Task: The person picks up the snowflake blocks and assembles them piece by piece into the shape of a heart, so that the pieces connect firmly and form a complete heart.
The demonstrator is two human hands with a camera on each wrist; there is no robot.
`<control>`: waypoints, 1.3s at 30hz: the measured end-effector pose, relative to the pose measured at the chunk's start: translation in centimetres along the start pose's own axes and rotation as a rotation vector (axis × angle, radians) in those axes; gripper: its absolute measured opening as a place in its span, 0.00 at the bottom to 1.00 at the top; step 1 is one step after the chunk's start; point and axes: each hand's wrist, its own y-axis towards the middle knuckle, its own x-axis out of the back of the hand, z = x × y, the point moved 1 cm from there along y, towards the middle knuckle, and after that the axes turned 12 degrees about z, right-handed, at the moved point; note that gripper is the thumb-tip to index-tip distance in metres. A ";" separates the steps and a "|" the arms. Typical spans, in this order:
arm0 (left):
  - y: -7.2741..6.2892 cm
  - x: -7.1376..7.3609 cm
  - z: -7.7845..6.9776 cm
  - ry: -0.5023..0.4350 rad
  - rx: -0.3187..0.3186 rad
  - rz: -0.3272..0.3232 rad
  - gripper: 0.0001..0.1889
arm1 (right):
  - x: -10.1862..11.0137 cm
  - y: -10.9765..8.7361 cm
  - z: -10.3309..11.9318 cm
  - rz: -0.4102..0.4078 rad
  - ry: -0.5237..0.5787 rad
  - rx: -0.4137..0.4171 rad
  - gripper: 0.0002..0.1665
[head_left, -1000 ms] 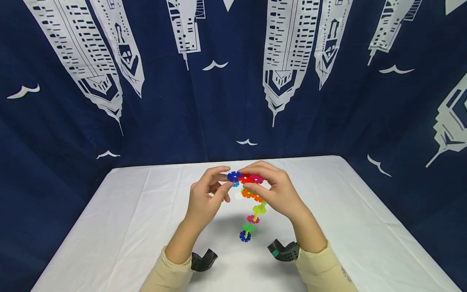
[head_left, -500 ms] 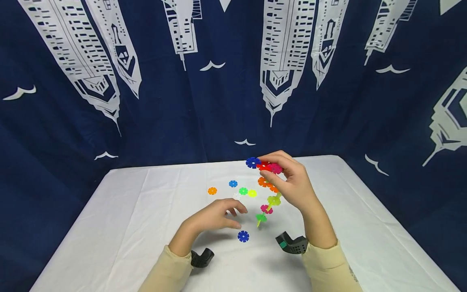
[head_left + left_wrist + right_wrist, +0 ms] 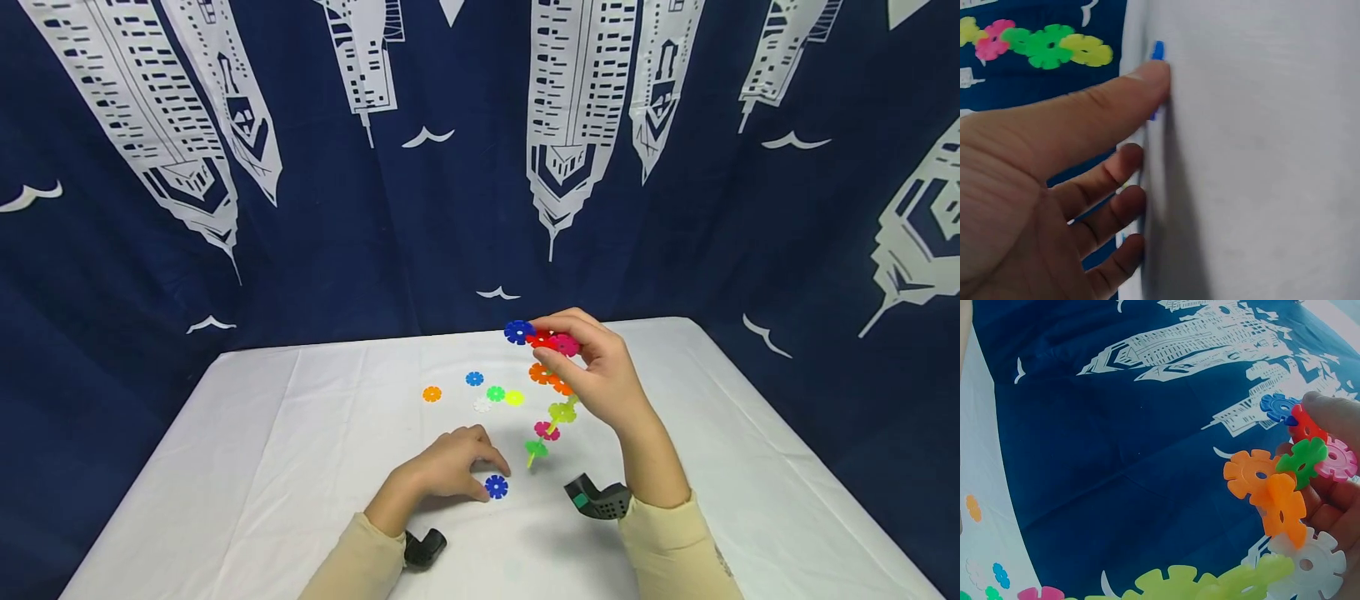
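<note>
Counter [image 3: 240,500], white-clothed, fills the lower frame. Right of centre, your right hand [image 3: 600,367] keeps a closed grip on the chain of discs [image 3: 562,412], pinching it near its red piece, the rest hanging below. At lower centre, your left hand [image 3: 450,462] has a part-open grip, thumb and finger at opposite edges of the loose dark-blue disc [image 3: 496,487]; I can't tell whether it's pinched. It should handle as light, stiff, slightly slippery plastic; take it by the notched rim.
</note>
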 end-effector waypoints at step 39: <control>-6.0 7.4 -2.7 -0.781 -0.290 -0.673 0.16 | -2.1 0.3 -0.3 0.137 0.025 -0.032 0.15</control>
